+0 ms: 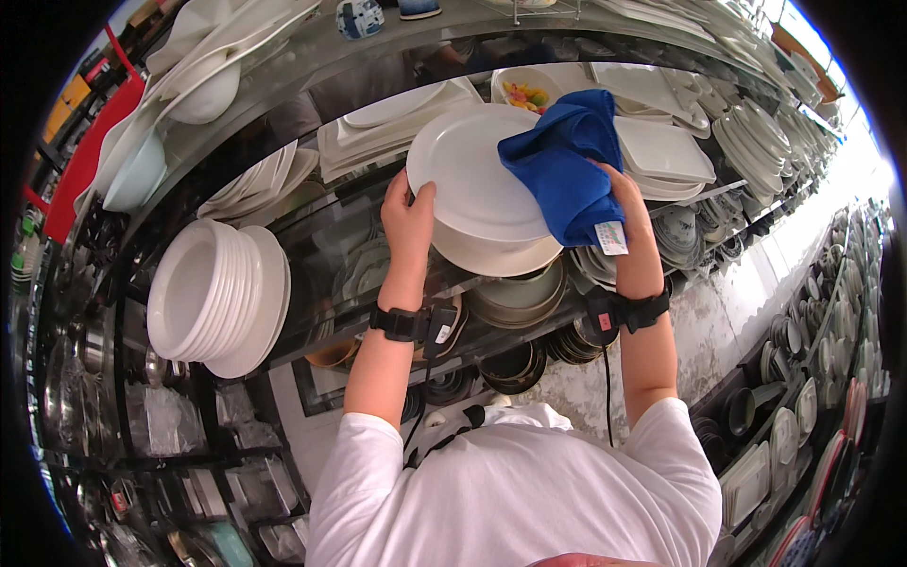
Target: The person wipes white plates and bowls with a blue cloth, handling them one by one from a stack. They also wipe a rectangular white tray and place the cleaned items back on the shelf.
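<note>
A round white plate (475,170) is held tilted in front of me. My left hand (409,209) grips its left edge, with the thumb on the upper face. On the plate's right side my right hand (620,191) holds a folded blue cloth (570,170) with a white tag; the cloth covers that part of the rim, and most of the fingers are hidden behind it. Directly below the held plate, the rim of another round white dish (489,261) shows; whether the two touch I cannot tell.
On the dark glass shelf (312,248), a stack of white bowls and plates (212,290) stands at the left. White rectangular plates (666,152) lie behind at the right. Darker bowls (521,294) sit on a lower shelf. Crowded dish racks (793,418) line the aisle's right side.
</note>
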